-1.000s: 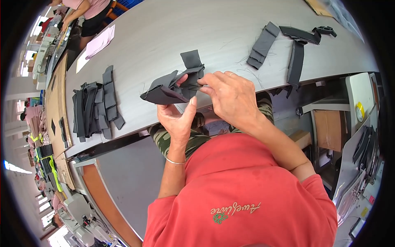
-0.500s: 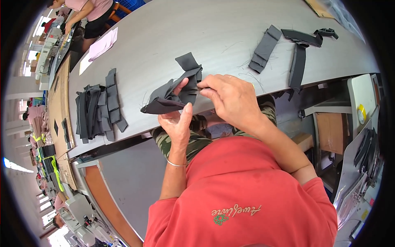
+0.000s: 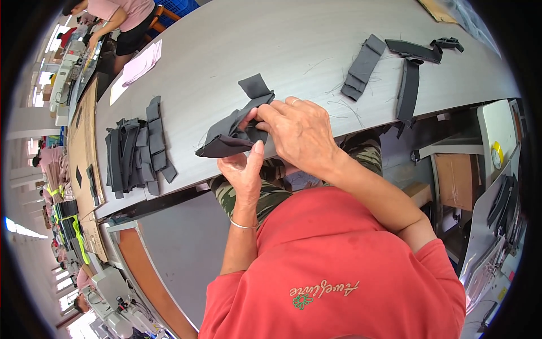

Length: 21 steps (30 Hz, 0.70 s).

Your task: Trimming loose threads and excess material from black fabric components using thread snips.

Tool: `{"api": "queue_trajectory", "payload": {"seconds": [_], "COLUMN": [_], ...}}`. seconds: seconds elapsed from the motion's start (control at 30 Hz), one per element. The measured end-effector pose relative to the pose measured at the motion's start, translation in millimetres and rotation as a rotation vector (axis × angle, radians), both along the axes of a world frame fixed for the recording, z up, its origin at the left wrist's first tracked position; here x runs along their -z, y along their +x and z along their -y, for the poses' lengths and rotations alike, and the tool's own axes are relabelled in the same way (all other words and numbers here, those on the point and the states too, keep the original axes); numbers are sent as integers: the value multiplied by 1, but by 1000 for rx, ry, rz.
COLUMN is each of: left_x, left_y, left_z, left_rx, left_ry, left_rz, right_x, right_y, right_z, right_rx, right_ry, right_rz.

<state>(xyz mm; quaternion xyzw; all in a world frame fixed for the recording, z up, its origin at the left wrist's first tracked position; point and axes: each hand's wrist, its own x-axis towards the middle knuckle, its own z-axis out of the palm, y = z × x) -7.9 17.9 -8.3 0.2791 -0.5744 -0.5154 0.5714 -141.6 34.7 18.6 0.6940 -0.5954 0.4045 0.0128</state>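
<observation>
A folded piece of dark grey fabric [image 3: 226,127] is held up over the near edge of the grey table [image 3: 226,51]. My left hand [image 3: 243,169] grips it from below, thumb in front and fingers reaching up behind the cloth. At the fabric's right side is my right hand [image 3: 299,133], its fingers bent and pinched together against the cloth near my left fingertips. What lies between the right fingertips is hidden. One squared flap of the fabric stands out at the top. Loose threads hang from its left end.
To the left lies a pile of dark fabric strips [image 3: 132,152]. More strips [image 3: 364,68] and loose threads are on the right. Pink sheets [image 3: 141,63] lie at the far left, near another person [image 3: 127,20]. An open shelf with a cardboard box [image 3: 454,181] stands at right.
My right hand has moved left and slightly up, closer to my left fingertips, covering more of the fabric. My left hand holds nearly the same place.
</observation>
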Motion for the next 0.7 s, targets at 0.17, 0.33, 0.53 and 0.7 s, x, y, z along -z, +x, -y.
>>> {"api": "queue_trajectory", "payload": {"seconds": [0.17,0.33,0.53,0.7], "left_x": [0,-2,-8,-20], "left_y": [0,-2,7,10], "left_z": [0,3,12,24], "left_rx": [7,28,96,136], "left_ry": [21,24,88,289], "left_rz": [-4,-14,-99,-110], "right_x": [3,4,-3,4], "right_y": [-1,-5,-13,-29], "right_z": [1,2,-5,-12], "right_rx": [-13,-10,-12,-103], "right_ry": [-16,-20,154,382], "right_rz": [3,14,214,689]}}
